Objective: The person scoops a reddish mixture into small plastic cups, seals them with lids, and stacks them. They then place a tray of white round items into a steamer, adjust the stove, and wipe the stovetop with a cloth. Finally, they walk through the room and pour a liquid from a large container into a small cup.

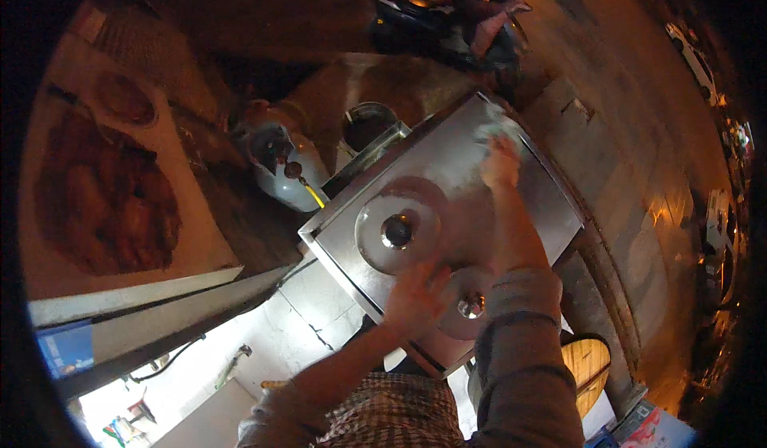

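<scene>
A stainless steel cart top [542, 199] with raised edges lies before me. My right hand [502, 163] is at its far part, closed on a pale cloth [496, 127] that is blurred against the metal. My left hand [419, 298] is over the near part, fingers spread, holding nothing. It is between a larger round metal lid [368, 232] with a dark-topped knob and a smaller round lid [464, 277] with a shiny knob. Whether the left fingers touch the metal cannot be told.
A gas cylinder [293, 187] with a yellow hose [314, 196] stands left of the cart, near a dark round bucket [370, 126]. A scooter [449, 26] is parked beyond. A round wooden board [584, 364] is at the lower right. A stained counter [204, 232] lies far left.
</scene>
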The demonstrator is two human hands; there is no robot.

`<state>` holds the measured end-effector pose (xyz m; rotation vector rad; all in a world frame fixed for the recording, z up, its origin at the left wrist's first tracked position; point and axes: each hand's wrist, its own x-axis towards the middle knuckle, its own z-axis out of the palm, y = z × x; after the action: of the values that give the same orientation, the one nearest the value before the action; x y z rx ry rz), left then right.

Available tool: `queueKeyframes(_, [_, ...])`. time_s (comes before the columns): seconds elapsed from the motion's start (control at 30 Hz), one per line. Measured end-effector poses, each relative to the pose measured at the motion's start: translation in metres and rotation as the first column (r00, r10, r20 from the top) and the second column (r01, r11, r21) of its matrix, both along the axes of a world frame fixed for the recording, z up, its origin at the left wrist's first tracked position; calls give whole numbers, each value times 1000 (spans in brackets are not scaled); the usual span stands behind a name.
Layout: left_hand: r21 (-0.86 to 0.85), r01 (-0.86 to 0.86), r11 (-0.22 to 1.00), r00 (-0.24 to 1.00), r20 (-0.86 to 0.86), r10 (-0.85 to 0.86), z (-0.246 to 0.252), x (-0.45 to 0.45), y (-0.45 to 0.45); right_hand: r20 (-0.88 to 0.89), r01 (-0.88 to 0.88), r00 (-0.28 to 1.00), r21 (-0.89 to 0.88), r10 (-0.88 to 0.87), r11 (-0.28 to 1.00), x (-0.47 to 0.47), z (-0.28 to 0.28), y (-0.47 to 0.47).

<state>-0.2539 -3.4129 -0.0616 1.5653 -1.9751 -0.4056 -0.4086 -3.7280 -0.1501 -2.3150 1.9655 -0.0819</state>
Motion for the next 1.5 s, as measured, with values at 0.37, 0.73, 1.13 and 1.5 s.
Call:
queueKeyframes(0.37, [214,110,971,981,131,-140,-10,-88,37,73,-190,979,-10,190,982,-136,10,63])
queueKeyframes(0.73, [184,-6,983,985,169,-25,0,-62,113,234,-443,855,-136,463,886,-76,-3,173])
queueKeyframes(1.13, [195,-716,670,697,244,674,72,9,325,226,-874,334,-290,915,391,-18,1,410])
queueKeyframes(1.5, [217,-743,633,666,159,728,66,47,369,23,63,998,-135,-61,989,-206,-3,199])
